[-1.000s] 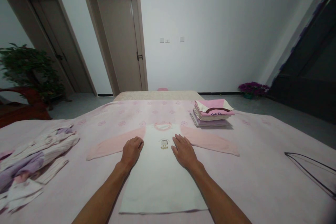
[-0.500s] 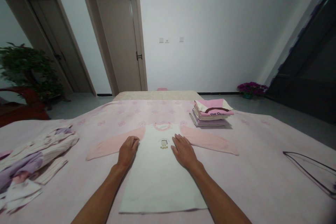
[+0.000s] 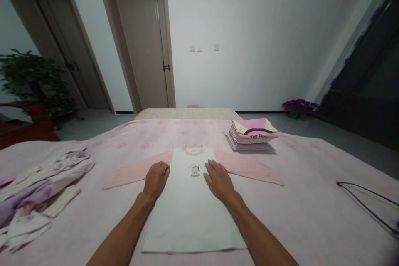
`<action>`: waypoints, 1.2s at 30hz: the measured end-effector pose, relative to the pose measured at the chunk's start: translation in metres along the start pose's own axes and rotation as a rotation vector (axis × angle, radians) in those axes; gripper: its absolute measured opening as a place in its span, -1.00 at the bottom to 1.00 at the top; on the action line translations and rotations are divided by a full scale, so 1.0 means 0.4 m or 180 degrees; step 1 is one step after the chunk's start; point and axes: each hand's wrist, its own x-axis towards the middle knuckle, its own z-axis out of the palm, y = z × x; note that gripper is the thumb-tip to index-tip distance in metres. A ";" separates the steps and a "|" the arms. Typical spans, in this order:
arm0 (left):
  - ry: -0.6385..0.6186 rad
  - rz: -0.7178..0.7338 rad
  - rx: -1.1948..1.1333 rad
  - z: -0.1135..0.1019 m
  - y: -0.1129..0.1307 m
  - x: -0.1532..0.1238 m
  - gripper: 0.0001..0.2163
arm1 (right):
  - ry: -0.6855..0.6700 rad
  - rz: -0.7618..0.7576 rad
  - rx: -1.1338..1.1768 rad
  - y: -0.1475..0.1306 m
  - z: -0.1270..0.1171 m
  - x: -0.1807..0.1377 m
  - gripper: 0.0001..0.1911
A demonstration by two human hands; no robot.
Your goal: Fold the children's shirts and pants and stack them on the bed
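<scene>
White and pink, the shirt [image 3: 193,216] lies flat on the sheet [image 3: 311,208], the left hand [image 3: 156,178] curled at the shirt's left edge, whether grasping cloth I cannot tell, the right hand [image 3: 220,179], fingers released, flat upon the shirt, and folded clothes [image 3: 253,135] beyond its right sleeve [image 3: 251,168].

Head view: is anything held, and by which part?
The right hand lies open on the shirt, holding nothing; the left hand curls at its side edge, any grip unclear.
</scene>
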 end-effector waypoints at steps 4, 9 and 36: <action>0.0317 -0.0379 -0.0450 -0.002 -0.011 -0.003 -0.82 | 0.0002 -0.0004 0.0018 0.001 0.002 0.000 -0.50; 0.0764 -0.1656 -0.1026 -0.040 -0.078 -0.013 -0.68 | 0.0017 -0.0006 0.0019 0.004 0.006 0.000 -0.49; 0.0082 -0.2575 -0.0521 -0.216 -0.282 -0.043 -0.57 | -0.0188 0.0073 0.0128 -0.011 -0.016 0.006 -0.49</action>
